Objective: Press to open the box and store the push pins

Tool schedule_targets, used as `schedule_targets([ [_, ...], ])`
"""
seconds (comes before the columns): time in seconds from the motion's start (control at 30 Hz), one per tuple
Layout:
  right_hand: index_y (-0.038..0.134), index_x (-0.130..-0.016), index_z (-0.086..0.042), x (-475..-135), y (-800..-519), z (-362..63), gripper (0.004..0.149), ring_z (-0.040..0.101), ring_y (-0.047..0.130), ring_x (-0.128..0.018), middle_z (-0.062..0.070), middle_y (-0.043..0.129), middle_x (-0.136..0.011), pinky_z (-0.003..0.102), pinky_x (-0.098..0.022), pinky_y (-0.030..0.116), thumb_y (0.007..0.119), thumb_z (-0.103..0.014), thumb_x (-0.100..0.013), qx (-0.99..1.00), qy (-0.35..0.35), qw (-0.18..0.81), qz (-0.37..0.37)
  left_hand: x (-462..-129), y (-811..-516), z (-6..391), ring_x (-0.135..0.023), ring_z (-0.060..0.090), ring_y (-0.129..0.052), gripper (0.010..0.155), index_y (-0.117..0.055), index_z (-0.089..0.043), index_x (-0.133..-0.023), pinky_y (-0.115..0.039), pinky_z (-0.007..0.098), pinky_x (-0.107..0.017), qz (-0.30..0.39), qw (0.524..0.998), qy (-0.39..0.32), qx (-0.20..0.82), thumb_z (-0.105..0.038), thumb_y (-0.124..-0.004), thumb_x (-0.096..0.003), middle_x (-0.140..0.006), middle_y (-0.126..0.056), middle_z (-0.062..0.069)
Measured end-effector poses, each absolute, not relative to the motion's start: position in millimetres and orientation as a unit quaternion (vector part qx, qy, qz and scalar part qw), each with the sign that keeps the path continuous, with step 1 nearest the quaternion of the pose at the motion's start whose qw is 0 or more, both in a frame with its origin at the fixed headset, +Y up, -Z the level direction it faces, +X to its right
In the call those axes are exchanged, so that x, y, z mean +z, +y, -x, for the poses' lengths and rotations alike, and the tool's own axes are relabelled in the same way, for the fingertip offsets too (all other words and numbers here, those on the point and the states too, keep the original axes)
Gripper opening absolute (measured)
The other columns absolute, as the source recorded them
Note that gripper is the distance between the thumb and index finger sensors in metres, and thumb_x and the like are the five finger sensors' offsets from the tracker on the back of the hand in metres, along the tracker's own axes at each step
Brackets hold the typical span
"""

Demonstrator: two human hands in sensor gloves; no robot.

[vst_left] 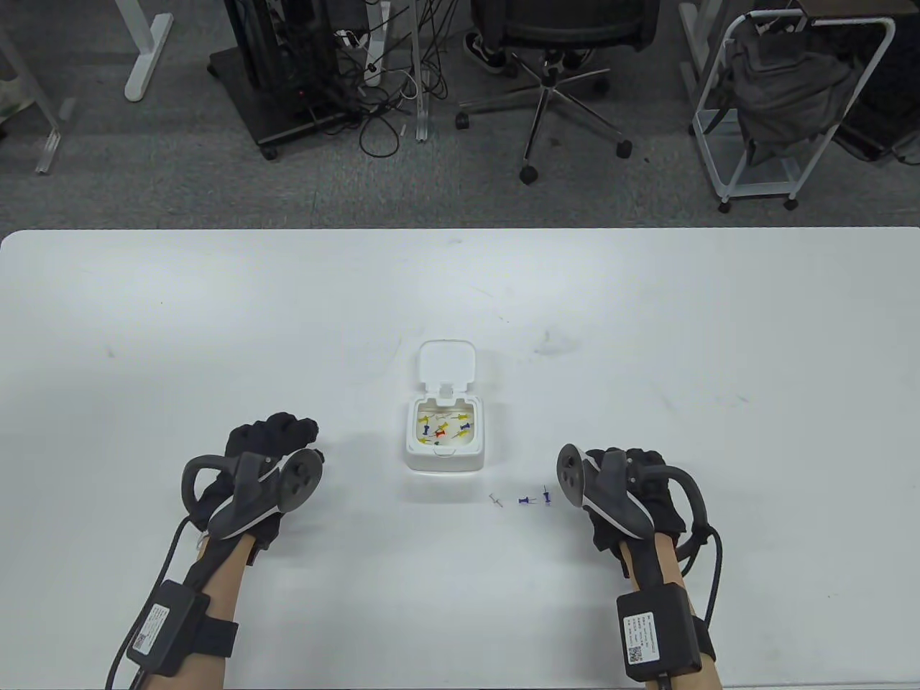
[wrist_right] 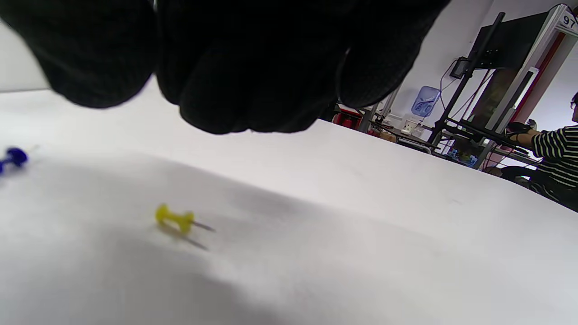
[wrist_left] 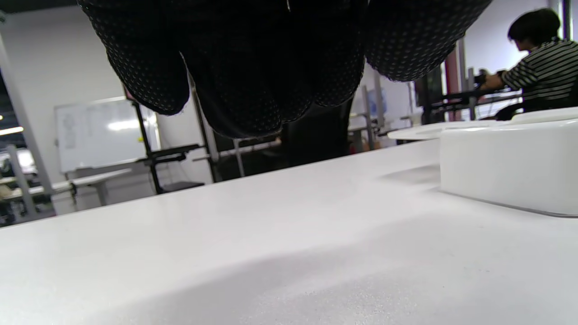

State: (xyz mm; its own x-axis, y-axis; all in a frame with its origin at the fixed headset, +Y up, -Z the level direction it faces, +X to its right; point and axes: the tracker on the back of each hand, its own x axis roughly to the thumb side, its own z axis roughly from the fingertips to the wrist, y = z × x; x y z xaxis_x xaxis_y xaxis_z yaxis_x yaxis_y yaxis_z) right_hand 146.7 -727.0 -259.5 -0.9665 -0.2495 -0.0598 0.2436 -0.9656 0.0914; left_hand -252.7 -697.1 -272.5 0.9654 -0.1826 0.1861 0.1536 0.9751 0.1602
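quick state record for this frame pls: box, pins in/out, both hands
box: white box, lid open, tipped away from the person
pins in box: several, yellow, blue and red
pins on table: clear pin, two blue pins, one yellow pin beneath the right hand
left hand: left of box, fingers curled, holds nothing visible
right hand: right of loose pins, above table, holds nothing visible

Wide white rounded-corner worktop [vst_left: 215,323]. Small white plastic box [vst_left: 443,458] near centre, hinged lid [vst_left: 447,363] flipped open, flat behind. Just right of box front: one clear push pin [vst_left: 496,499], two blue push pins [vst_left: 527,500]. Yellow push pin [wrist_right: 175,219] lies under right hand.
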Motion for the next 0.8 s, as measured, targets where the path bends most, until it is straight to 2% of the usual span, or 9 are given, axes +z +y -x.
schedule_targets([
  [0.5,0.075,-0.08,-0.034,-261,-758,-152,0.049,0.017,0.098,-0.069,-0.012,0.095,-0.074,0.05,-0.071,0.075,0.083,-0.049,-0.034,-0.985,-0.074,0.147,-0.044,-272,-698,254,-0.077,0.019,-0.098,0.051,-0.075,-0.031,-0.098,-0.078,0.05,-0.074,-0.07,0.989,-0.096,-0.088,-0.05,-0.07,-0.0519,-0.1,-0.083,-0.003],
  [0.8,0.078,-0.074,-0.033,-260,-764,-142,0.042,0.017,0.101,-0.058,-0.011,0.097,-0.066,0.049,-0.067,0.08,0.081,-0.046,-0.035,-0.982,-0.052,0.178,-0.026,-271,-698,254,-0.077,0.019,-0.099,0.05,-0.075,-0.032,-0.098,-0.078,0.05,-0.074,-0.067,0.989,-0.097,-0.087,-0.051,-0.07,-0.0518,-0.1,-0.083,-0.003],
])
